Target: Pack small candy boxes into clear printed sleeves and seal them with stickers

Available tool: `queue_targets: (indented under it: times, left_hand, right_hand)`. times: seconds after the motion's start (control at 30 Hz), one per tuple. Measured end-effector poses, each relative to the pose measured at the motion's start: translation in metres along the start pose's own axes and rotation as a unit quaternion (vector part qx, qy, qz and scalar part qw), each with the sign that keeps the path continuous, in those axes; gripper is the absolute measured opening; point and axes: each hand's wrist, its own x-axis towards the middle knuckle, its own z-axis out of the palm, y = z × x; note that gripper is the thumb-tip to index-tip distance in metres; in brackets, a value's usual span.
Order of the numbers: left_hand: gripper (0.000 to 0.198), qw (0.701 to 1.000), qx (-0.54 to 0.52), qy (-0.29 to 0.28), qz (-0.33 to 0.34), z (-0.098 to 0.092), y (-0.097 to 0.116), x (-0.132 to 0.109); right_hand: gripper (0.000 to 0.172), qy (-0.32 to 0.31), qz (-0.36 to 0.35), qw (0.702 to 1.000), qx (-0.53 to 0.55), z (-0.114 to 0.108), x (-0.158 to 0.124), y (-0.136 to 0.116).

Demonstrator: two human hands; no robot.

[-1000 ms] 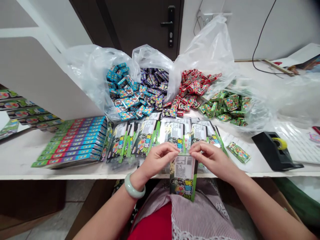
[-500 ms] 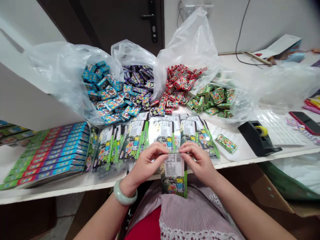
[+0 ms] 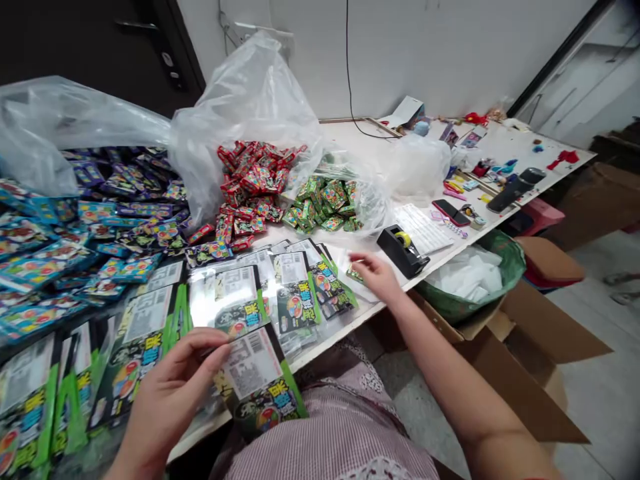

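The left hand [image 3: 170,393] is grasping a barcoded candy pack [image 3: 260,383], its long axis slanting toward the body, while the open right hand [image 3: 376,277] is hovering near a small green box [image 3: 356,275].

on the white-topped wooden workbench [image 3: 360,143], a heap of small blue and purple cardboard boxes [image 3: 105,227] lies at the far left, with a heap of small red boxes [image 3: 250,180] to its right and a heap of small green boxes [image 3: 323,203] right of that, all in or spilling from clear plastic bags [image 3: 245,100]. flat black-and-green printed packs [image 3: 295,293] lie nearer, in front of the heaps. right of them sits a black tape dispenser [image 3: 403,250], with a dark smartphone [image 3: 450,212] farther right. below the table's right edge, a round green basket [image 3: 470,280] seems to sit in an open brown cardboard box [image 3: 520,360]. a dark door [image 3: 100,53] stands behind the far left end.
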Motion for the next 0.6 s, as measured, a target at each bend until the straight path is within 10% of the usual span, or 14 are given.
queue_targets:
  times: [0.2, 0.6]
  left_hand:
    - [0.013, 1.000, -0.012, -0.007, 0.007, 0.007, 0.008, 0.002]
    - [0.005, 1.000, -0.008, -0.016, -0.007, 0.009, 0.009, 0.003]
  right_hand:
    - [0.023, 0.051, 0.085, 0.984, -0.152, -0.047, 0.037, 0.078]
    - [0.009, 0.031, 0.090, 0.980, -0.177, -0.054, 0.012, 0.080]
